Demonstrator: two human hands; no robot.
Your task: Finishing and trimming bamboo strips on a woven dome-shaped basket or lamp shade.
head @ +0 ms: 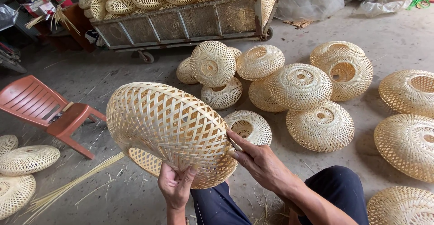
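so we hold a woven bamboo lampshade point(169, 128) up over our lap, tilted on its side above the concrete floor point(113, 71). our left hand point(175, 185) grips its lower rim from below, thumb pressed on the outer weave and the other fingers curled behind, out of sight. our right hand point(257, 159) rests against the right edge of the rim, fingers pressed together and pinching a thin bamboo strip point(235, 144) at the weave. just behind the rim a smaller finished shade point(249, 126) lies on the floor, with a cluster of round finished shades point(298, 87) beyond it. a red plastic chair point(43, 107) stands to the left, loose bamboo strips point(72, 186) lie below it, and a metal cart point(181, 21) piled with shades stands at the back.
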